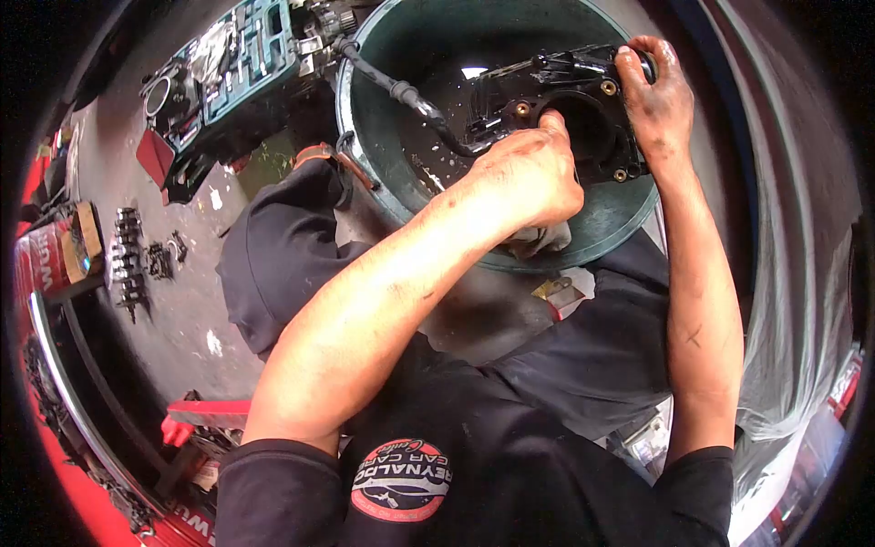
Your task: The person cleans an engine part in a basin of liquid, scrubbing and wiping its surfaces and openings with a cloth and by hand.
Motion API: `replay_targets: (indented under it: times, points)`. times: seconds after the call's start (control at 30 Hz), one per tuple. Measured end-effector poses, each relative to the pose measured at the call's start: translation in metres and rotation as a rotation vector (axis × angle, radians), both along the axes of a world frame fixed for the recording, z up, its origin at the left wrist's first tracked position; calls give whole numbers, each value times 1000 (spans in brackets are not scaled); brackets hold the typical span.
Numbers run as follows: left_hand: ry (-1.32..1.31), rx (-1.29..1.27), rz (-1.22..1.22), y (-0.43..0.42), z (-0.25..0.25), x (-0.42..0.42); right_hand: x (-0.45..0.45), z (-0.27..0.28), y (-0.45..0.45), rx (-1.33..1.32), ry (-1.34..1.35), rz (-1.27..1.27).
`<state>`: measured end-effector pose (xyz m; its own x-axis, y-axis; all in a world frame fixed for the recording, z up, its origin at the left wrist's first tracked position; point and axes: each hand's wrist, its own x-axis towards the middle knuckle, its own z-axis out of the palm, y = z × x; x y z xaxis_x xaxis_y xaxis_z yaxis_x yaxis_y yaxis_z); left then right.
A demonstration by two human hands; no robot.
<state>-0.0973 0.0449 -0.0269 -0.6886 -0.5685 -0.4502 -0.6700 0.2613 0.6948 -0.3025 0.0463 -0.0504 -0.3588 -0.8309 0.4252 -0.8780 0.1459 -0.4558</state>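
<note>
My right hand [661, 105] grips the right end of a black housing [602, 77] with brass-coloured inserts and a large round opening, held tilted over a round green tub [620, 223]. My left hand [538, 173] is at the housing's lower left side, one finger against the rim of the opening and the others curled. Under that hand bunches a greyish cloth [542, 239], which it seems to hold; the fingertips are hidden. A black hose [401, 91] runs from the upper left to behind my left hand, where its end is out of sight.
Dark liquid shows in the tub. A teal tool case [241, 64] lies at the upper left. On the floor to the left are a crankshaft [128, 260] and small metal parts [159, 260]. Red equipment [210, 412] stands at the lower left, and grey sheeting [793, 273] hangs at the right.
</note>
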Motion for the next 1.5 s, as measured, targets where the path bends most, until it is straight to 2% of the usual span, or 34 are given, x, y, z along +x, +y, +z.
replay_targets:
  times: [0.1,0.2,0.4,0.53,0.67,0.77,0.8,0.9,0.93,0.97,1.03,1.1,1.2,1.4,1.5]
  points:
    - [27,-6,63,6,-1,2,2,0,0,11,-19,-44]
    - [68,-119,79,6,-10,0,2,1,-2,41,-50,-68]
    - [71,90,79,-1,2,6,8,1,0,9,-30,-32]
    - [84,88,97,1,-6,7,11,4,0,38,-100,-69]
    - [83,267,105,-2,7,10,8,-1,3,-5,-54,15]
    - [73,300,116,0,13,12,9,-2,5,-25,-17,26]
    - [83,209,119,3,9,13,15,7,6,41,-42,-11]
    - [308,-233,75,17,-15,29,10,-3,3,-35,47,14]
    - [258,-216,69,18,-3,35,9,-4,3,-68,96,34]
    - [208,-200,59,17,7,39,34,32,11,78,-199,-49]
    - [61,-209,-36,13,9,42,32,30,10,35,-170,-10]
    - [52,-331,-84,12,-3,37,34,30,9,38,-113,-21]
    - [-37,-333,-120,3,-12,27,39,29,6,46,-33,-51]
    - [194,-334,-234,2,-14,32,35,34,10,42,-174,-14]
    - [171,-223,-222,6,2,38,32,32,12,31,-161,-21]
